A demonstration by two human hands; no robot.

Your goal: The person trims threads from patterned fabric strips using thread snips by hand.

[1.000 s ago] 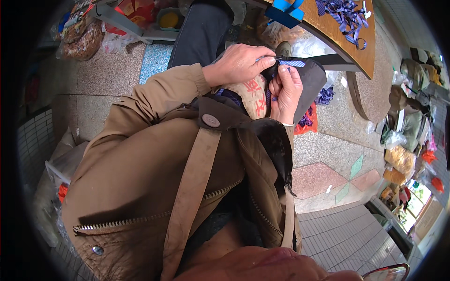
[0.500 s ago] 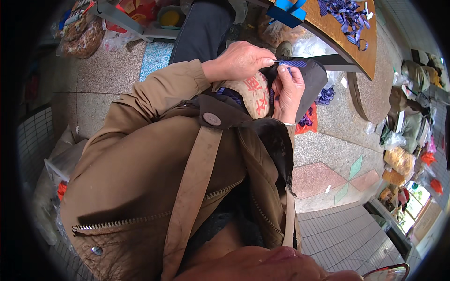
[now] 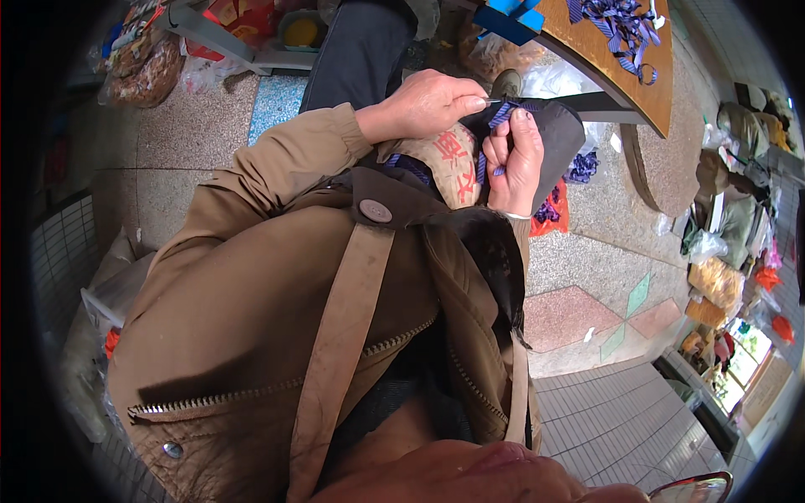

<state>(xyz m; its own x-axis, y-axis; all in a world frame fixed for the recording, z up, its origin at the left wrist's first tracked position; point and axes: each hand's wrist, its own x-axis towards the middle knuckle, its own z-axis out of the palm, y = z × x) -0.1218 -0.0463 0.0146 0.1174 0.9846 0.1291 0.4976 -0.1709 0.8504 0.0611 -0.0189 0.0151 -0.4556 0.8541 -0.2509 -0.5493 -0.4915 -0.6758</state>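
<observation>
My left hand [image 3: 429, 105] is closed, thumb and forefinger pinching a thin metal needle-like tool [image 3: 493, 101]. Its tip meets a striped purple-blue fabric strip [image 3: 501, 114]. I cannot make out the tip's exact shape. Just right of it my right hand [image 3: 516, 163] is closed too, fingers curled around the strip, with another bit of it showing below the fingers. Both hands are above my lap, where a beige cloth [image 3: 449, 159] with red markings lies over dark trousers [image 3: 356, 63]. More striped fabric [image 3: 409, 168] shows at the cloth's left edge.
At upper right stands a wooden table [image 3: 650, 96] with a heap of striped strips [image 3: 616, 29] and a blue box-like holder [image 3: 510, 21]. A red bag [image 3: 549, 216] with purple strips sits on the floor beside my leg. Bags and bundles [image 3: 717, 289] line the right side.
Both hands have shifted slightly left. The strip, stretched rightward from the tool earlier, now bunches between the hands. My right fingers have curled further in.
</observation>
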